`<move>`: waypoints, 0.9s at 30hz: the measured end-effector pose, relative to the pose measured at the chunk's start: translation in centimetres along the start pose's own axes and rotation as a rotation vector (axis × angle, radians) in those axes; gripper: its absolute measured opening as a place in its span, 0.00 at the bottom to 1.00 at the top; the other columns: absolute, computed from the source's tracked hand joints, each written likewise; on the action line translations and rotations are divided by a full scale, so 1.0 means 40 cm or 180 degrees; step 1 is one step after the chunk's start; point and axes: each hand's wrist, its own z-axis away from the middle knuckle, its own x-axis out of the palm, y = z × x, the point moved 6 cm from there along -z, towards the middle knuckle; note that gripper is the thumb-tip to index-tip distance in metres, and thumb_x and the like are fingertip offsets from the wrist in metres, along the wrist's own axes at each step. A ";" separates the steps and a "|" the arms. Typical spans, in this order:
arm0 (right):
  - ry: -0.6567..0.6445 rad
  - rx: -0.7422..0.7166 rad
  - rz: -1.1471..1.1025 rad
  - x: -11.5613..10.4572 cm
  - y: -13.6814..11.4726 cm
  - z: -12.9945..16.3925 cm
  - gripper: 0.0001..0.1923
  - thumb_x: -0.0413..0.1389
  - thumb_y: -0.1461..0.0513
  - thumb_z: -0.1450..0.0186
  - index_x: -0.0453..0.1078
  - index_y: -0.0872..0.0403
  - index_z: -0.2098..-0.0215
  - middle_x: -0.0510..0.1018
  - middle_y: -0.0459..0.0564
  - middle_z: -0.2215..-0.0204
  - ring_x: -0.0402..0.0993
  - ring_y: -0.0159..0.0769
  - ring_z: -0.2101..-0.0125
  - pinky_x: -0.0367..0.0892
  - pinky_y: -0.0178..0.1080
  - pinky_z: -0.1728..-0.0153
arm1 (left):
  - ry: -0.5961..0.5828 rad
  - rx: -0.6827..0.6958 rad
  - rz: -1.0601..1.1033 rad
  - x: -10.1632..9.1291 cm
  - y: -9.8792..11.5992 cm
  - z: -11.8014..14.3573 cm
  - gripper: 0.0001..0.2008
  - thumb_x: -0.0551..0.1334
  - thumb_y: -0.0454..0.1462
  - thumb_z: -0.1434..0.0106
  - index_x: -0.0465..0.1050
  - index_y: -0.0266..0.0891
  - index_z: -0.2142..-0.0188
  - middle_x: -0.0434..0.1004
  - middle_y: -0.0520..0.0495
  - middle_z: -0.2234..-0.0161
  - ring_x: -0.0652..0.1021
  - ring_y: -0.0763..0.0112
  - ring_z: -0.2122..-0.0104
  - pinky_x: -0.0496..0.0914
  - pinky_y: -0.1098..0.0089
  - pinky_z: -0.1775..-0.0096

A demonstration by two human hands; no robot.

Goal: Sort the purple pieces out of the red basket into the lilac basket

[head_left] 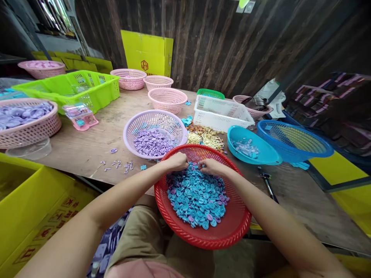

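Dark plank wall (220, 42), wooden table (87, 143)

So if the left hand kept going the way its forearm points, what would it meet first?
Probably the right hand: the left hand points up and to the right over the blue and purple pieces in the red basket, fingertips nearly touching. Depth is unclear.
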 end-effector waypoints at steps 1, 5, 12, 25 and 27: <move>-0.0023 -0.0016 -0.0039 0.000 0.002 0.003 0.09 0.52 0.66 0.49 0.70 0.53 0.71 0.74 0.45 0.74 0.67 0.33 0.71 0.58 0.31 0.72 | -0.0009 -0.0025 -0.0256 0.003 0.004 0.001 0.11 0.52 0.32 0.51 0.72 0.33 0.72 0.74 0.41 0.73 0.74 0.65 0.69 0.65 0.72 0.68; -0.0103 -0.0160 -0.0077 0.014 -0.003 0.008 0.13 0.53 0.66 0.49 0.70 0.53 0.65 0.75 0.47 0.67 0.68 0.35 0.66 0.59 0.32 0.66 | -0.0239 0.0225 -0.0925 0.035 0.020 0.001 0.14 0.51 0.32 0.49 0.72 0.30 0.66 0.74 0.33 0.69 0.75 0.57 0.66 0.67 0.66 0.68; 0.0176 0.0167 0.0417 0.023 -0.014 0.010 0.15 0.52 0.61 0.46 0.68 0.48 0.59 0.74 0.50 0.64 0.68 0.41 0.62 0.60 0.37 0.66 | -0.0575 0.0448 -0.1324 0.055 0.030 0.010 0.14 0.57 0.36 0.50 0.72 0.31 0.65 0.73 0.33 0.64 0.74 0.55 0.63 0.68 0.64 0.65; 0.0123 0.0239 0.0582 0.023 -0.006 0.009 0.13 0.53 0.61 0.47 0.69 0.49 0.62 0.74 0.48 0.65 0.69 0.38 0.63 0.59 0.33 0.69 | -0.0265 0.0361 -0.0987 0.033 0.021 -0.007 0.11 0.57 0.36 0.51 0.74 0.37 0.69 0.75 0.42 0.69 0.74 0.62 0.67 0.66 0.70 0.70; 0.0194 0.0236 0.0674 0.025 -0.016 0.010 0.14 0.52 0.61 0.46 0.68 0.49 0.61 0.74 0.49 0.65 0.69 0.39 0.63 0.59 0.34 0.70 | -0.0157 0.0394 -0.0820 0.028 0.019 -0.013 0.11 0.55 0.36 0.51 0.74 0.38 0.69 0.75 0.44 0.70 0.74 0.64 0.68 0.65 0.71 0.71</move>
